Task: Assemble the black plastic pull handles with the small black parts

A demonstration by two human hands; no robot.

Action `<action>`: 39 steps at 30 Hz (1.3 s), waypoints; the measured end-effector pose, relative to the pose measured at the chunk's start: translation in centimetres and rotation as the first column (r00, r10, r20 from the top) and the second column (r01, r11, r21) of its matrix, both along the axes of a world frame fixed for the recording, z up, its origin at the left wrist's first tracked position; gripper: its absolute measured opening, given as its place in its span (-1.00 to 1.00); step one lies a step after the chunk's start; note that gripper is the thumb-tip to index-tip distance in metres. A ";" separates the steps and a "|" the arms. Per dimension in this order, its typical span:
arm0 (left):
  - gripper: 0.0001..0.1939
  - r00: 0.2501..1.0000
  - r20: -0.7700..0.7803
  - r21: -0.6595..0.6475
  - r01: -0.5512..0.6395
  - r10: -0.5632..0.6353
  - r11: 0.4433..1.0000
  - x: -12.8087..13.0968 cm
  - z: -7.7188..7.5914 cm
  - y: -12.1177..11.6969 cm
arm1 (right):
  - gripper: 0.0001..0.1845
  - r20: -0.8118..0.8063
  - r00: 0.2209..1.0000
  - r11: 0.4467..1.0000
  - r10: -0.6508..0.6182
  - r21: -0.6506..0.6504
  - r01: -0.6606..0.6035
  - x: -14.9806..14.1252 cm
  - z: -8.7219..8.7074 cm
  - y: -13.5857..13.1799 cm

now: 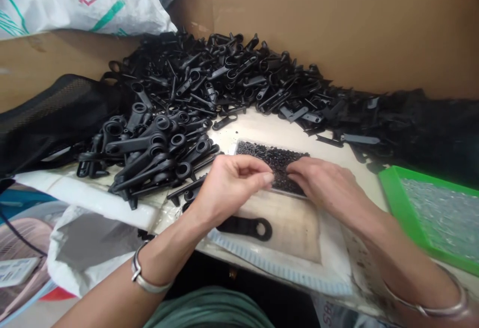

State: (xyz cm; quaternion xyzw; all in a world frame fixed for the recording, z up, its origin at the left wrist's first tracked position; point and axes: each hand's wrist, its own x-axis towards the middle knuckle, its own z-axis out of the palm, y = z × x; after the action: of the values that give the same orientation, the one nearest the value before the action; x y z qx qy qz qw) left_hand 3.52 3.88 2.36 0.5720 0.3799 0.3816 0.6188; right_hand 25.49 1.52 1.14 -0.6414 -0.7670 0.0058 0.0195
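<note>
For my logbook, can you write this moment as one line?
left hand: pinched, contents unclear | right hand: over small black pieces | ring-ended black part: lying nearby

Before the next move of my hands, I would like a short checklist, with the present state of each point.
1. Small black parts near both hands: ok, right at the fingertips.
2. Left hand holding one of them: cannot tell; thumb and finger are pinched, nothing clear between.
3. Right hand holding one: cannot tell, fingertips hidden.
4. Flat black piece fully in sight: not ok, the left arm covers one end.
5. Green tray apart from the small parts: ok.
</note>
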 end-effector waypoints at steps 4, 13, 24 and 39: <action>-0.90 0.976 0.191 -0.171 -0.068 0.101 0.983 -0.4 -0.2 -0.3 | -0.74 -0.011 1.000 1.000 0.002 -0.009 -0.002 0.1 0.0 0.2; -0.81 0.952 0.279 -0.294 -0.042 0.128 0.955 -0.4 -0.4 -1.5 | -0.85 -0.739 0.652 0.979 -0.166 -0.042 0.201 -1.3 2.0 -1.9; -0.73 0.941 0.326 -0.319 0.022 0.088 0.948 -0.3 -0.4 -2.8 | -0.92 -0.934 0.349 0.971 -0.083 0.002 0.238 -5.0 1.2 -4.7; -0.88 0.985 0.173 -0.088 -0.004 0.019 0.996 -0.6 -1.0 -3.3 | -0.99 -0.806 0.591 0.960 -0.035 0.137 0.244 -5.3 0.9 -6.1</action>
State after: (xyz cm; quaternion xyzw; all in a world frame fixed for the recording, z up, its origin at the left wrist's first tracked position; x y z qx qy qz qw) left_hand 2.95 0.55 1.39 0.5068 0.3439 0.4168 0.6717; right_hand 20.18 -4.58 2.05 -0.6227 -0.6194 0.1991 0.4347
